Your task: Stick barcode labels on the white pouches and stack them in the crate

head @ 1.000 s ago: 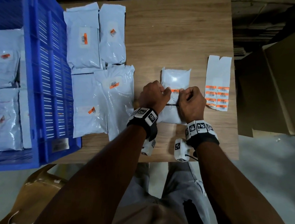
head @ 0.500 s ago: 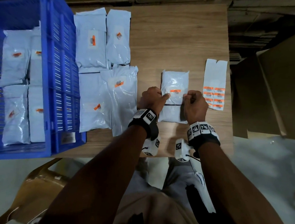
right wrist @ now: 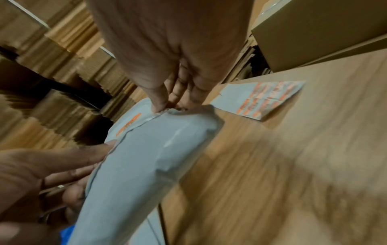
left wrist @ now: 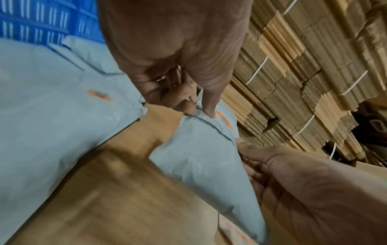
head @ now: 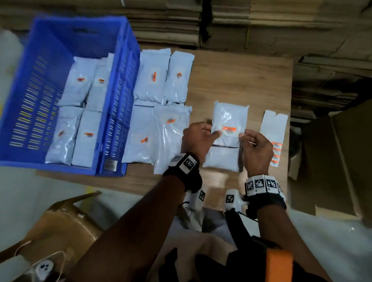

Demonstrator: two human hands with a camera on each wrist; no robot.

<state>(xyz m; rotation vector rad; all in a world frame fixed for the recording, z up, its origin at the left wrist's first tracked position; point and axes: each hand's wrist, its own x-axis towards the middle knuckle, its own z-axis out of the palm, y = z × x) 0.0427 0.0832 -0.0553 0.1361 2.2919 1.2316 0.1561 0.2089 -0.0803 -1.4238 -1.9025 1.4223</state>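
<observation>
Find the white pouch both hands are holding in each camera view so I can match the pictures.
Head: the white plastic pouch lies right of centre on the wooden table, between the two hands.
Left wrist: it runs from centre to bottom right, pinched by the left hand.
Right wrist: it runs from centre to bottom left, pinched by the right hand.
Shared landmark: the orange barcode label on the pouch.

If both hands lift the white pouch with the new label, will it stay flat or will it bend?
The pouch probably sags: its film wrinkles where the left hand and right hand pinch its edges. The glossy film may be slippery. It looks softly filled, so hardly fragile.
</observation>
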